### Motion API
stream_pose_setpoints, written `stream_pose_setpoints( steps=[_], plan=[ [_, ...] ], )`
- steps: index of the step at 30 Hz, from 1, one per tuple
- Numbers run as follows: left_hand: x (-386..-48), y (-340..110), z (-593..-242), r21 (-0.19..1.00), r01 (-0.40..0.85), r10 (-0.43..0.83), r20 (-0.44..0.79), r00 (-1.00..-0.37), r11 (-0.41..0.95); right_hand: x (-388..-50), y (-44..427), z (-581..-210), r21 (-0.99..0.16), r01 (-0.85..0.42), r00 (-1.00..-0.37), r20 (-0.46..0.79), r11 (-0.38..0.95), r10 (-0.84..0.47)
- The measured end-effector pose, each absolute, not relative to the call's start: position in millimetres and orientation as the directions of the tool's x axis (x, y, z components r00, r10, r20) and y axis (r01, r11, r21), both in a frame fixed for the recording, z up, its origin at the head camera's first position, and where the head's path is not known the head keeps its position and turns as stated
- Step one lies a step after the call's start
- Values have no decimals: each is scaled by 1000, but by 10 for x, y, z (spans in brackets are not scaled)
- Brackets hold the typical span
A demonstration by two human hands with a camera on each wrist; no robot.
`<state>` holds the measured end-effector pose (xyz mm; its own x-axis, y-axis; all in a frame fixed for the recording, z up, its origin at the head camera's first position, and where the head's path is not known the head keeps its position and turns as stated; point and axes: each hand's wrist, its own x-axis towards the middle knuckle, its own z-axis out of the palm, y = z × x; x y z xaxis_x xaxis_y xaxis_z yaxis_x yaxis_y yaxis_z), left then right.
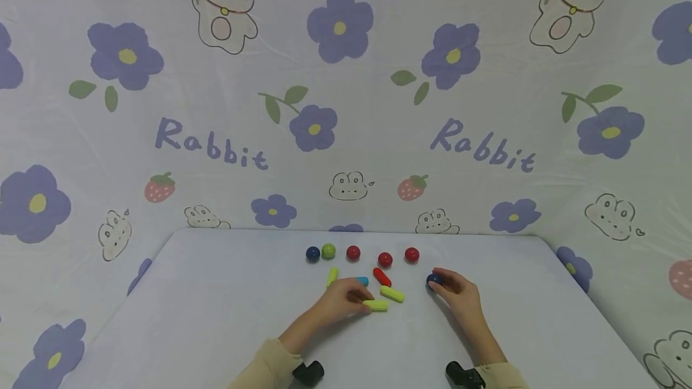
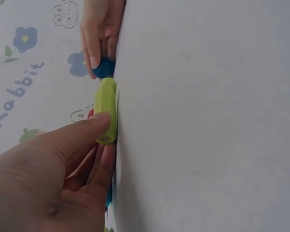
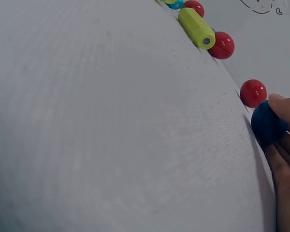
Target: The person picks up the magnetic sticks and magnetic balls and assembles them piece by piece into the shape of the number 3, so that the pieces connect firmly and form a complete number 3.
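On the white table my left hand (image 1: 342, 302) pinches the left end of a yellow-green cylinder (image 1: 376, 305). The left wrist view shows the thumb of that hand (image 2: 53, 169) on the ribbed side of the cylinder (image 2: 105, 108). My right hand (image 1: 464, 300) holds a dark blue ball (image 1: 434, 280) between thumb and fingers, at the right of the group. In the right wrist view the blue ball (image 3: 269, 123) sits at the table surface in that hand (image 3: 287, 159), close to a red ball (image 3: 253, 93).
Behind the hands stand a second dark blue ball (image 1: 313, 254), a green ball (image 1: 328, 250) and red balls (image 1: 353, 253), (image 1: 385, 259), (image 1: 412, 254) in a rough row. Nearer lie a red cylinder (image 1: 381, 277), a blue cylinder (image 1: 362, 281) and yellow-green cylinders (image 1: 391, 293), (image 1: 332, 276).
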<state>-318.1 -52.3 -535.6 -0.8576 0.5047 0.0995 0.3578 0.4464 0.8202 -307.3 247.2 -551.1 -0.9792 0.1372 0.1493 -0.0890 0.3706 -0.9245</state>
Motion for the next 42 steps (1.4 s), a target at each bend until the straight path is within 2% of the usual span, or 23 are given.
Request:
stream_pose_setpoints(
  steps=[12, 25, 31, 42],
  plan=[
    [-3117, -791, -5375, 851, 313, 492, 76, -867, 421, -3045, 2435, -5465, -879, -88, -979, 163, 470, 122],
    [-3116, -872, -5416, 876, 299, 496, 80, -865, 380, -3005, 2420, -5451, -921, -80, -974, 154, 381, 166],
    [-3106, -872, -5419, 884, 270, 489, 55, -871, 382, -2964, 2347, -5418, -938, -37, -970, 117, 346, 212],
    [-3105, -874, -5415, 888, 271, 488, 61, -871, 372, -2916, 1912, -5307, -972, -82, -996, 75, 222, -41]
  ],
)
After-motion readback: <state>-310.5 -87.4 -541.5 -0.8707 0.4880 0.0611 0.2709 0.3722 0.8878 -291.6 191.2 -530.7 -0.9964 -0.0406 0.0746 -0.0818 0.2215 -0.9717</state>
